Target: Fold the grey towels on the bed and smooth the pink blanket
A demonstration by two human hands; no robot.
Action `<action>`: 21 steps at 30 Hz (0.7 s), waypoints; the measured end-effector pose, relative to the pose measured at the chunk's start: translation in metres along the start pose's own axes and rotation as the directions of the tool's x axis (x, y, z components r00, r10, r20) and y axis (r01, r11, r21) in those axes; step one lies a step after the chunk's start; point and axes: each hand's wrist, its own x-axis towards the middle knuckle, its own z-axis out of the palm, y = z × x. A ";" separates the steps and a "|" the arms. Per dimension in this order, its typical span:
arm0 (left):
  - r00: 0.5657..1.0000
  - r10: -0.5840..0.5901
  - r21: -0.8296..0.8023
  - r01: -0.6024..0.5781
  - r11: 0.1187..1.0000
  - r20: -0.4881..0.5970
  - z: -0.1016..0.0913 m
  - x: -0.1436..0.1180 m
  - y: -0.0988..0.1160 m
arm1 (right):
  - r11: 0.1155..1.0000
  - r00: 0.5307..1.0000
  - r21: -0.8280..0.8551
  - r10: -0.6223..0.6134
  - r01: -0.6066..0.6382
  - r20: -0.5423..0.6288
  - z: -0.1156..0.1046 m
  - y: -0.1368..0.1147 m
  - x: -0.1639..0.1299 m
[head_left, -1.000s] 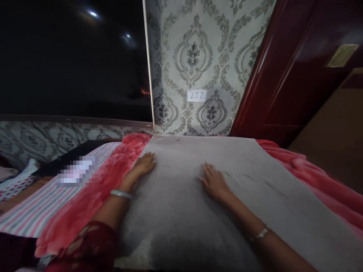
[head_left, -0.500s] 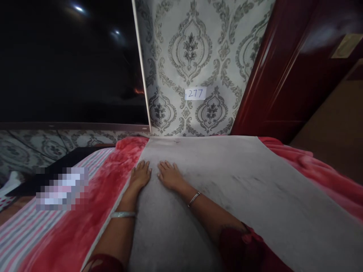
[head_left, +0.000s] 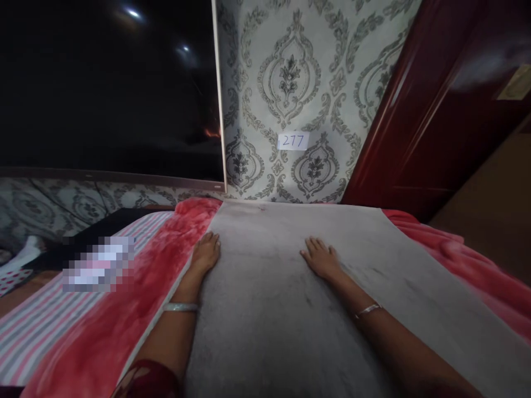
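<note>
Oddly, a pixelated patch (head_left: 98,263) hid whatever lay on the striped sheet (head_left: 50,326) at the left, and the dark slab (head_left: 112,218) beyond it was too dim to make out. Both my forearms ran out of the near edge of the view, so little of my sleeves showed. My left hand (head_left: 205,253) lay flat, fingers loosely together, on the left border of the grey cloth (head_left: 269,309), where it met the red blanket (head_left: 136,298). My right hand (head_left: 320,258) rested palm down, fingers slightly spread, near the middle of the cloth, well apart from the left. The cloth stretched from near me to the far wall. A black screen (head_left: 108,88) filled the far left; a slip marked 277 (head_left: 293,140) sat on the wallpaper (head_left: 290,83), with a dark red door (head_left: 435,110) at the right.
</note>
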 end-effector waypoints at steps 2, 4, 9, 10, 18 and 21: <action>0.999 -0.030 0.004 0.030 1.000 -0.025 -0.002 0.001 -0.005 | 1.000 0.999 0.004 -0.022 0.022 -0.042 -0.001 -0.013 -0.004; 0.997 -0.064 0.011 0.065 0.998 -0.032 -0.003 0.001 -0.010 | 0.990 0.989 0.040 -0.134 0.136 -0.060 -0.003 -0.045 -0.009; 0.994 -0.105 0.028 0.105 0.994 0.000 -0.007 0.001 -0.019 | 0.822 0.850 0.246 -0.527 0.514 -0.013 -0.004 -0.157 -0.013; 0.994 -0.106 0.029 0.106 0.994 0.009 -0.009 0.000 -0.020 | 0.788 0.820 0.268 -0.573 0.555 -0.013 -0.002 -0.176 -0.011; 0.990 -0.121 0.018 0.120 0.993 0.075 -0.019 -0.002 -0.025 | 0.768 0.788 0.246 -0.615 0.591 0.024 0.015 -0.210 0.030; 0.987 -0.134 0.018 0.133 0.991 0.088 -0.020 -0.002 -0.024 | 0.873 0.886 0.192 -0.462 0.448 0.038 0.019 -0.182 0.043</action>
